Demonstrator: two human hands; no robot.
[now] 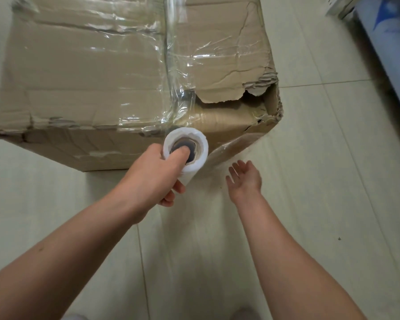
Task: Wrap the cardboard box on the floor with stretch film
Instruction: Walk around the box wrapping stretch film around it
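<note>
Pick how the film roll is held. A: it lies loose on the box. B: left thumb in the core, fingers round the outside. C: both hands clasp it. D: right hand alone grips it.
B: the left hand has its thumb in the core of the stretch film roll; the right hand is open, apart from it.

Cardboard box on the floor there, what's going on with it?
A person is wrapping the cardboard box in stretch film. The left hand grips the film roll at the box's near corner, with the thumb pushed into its core. The right hand hovers open beside it, holding nothing. Film already covers part of the top, and the torn corner on the right gapes open.
</note>
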